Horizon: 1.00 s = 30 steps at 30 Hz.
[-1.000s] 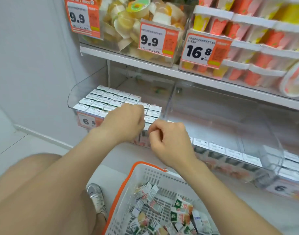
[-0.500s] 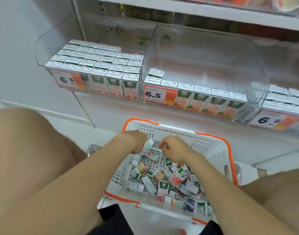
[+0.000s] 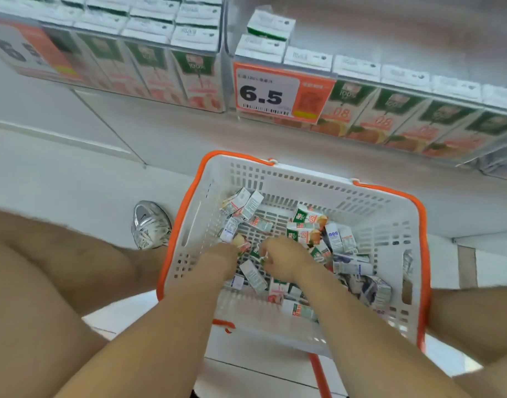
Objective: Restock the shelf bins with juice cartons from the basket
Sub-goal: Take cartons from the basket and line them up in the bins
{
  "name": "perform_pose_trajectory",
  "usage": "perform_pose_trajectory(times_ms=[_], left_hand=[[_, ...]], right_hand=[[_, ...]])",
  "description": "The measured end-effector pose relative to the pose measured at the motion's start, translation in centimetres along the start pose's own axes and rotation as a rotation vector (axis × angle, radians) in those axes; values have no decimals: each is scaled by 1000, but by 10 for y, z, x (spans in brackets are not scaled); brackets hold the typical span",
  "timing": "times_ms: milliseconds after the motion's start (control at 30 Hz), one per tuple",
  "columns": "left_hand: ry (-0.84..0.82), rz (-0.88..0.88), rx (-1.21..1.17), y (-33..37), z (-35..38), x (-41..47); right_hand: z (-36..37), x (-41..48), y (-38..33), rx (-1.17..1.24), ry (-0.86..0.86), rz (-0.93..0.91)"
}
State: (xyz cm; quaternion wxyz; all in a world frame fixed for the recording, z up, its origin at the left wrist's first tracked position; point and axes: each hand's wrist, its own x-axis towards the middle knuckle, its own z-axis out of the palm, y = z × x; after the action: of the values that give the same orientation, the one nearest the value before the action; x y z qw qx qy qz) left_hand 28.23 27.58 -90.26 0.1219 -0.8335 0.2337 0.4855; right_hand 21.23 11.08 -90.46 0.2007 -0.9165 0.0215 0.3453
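Observation:
A white basket with an orange rim [image 3: 304, 179] stands on the floor below the shelf and holds several loose juice cartons [image 3: 305, 222]. Both my hands are down inside it. My left hand [image 3: 222, 258] has its fingers curled on a carton with a peach-coloured end [image 3: 240, 242]. My right hand [image 3: 285, 258] is closed around a small green and white carton [image 3: 260, 255]. Above, the left shelf bin [image 3: 149, 53] is packed with upright cartons. The middle bin [image 3: 390, 110] has one front row plus two cartons behind it [image 3: 268, 24].
An orange 6.5 price tag [image 3: 269, 93] hangs on the middle bin's front. My silver shoe [image 3: 150, 225] sits left of the basket, and my bare knees flank it on both sides. A third bin shows at the far right edge [image 3: 504, 168].
Both hands dropped from the left bin's front edge into the basket and closed on cartons. My view tilted down from the shelves to the basket.

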Motion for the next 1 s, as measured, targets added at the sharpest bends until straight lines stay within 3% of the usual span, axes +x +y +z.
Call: perform_pose_trajectory(times_ms=[133, 300, 500, 600, 800, 1000], left_hand=[[-74, -23, 66, -3, 26, 19], [30, -45, -13, -6, 41, 33], [12, 18, -29, -9, 47, 38], [-27, 64, 19, -8, 51, 38], [-36, 173, 77, -16, 35, 23], [14, 232, -282, -9, -32, -28]], right_hand=[[34, 12, -18, -146, 19, -100], [64, 17, -24, -237, -44, -67], [60, 17, -27, -336, 80, -31], [52, 11, -27, -185, 109, 6], [21, -5, 5, 438, 120, 154], [-26, -28, 28, 761, 132, 220]])
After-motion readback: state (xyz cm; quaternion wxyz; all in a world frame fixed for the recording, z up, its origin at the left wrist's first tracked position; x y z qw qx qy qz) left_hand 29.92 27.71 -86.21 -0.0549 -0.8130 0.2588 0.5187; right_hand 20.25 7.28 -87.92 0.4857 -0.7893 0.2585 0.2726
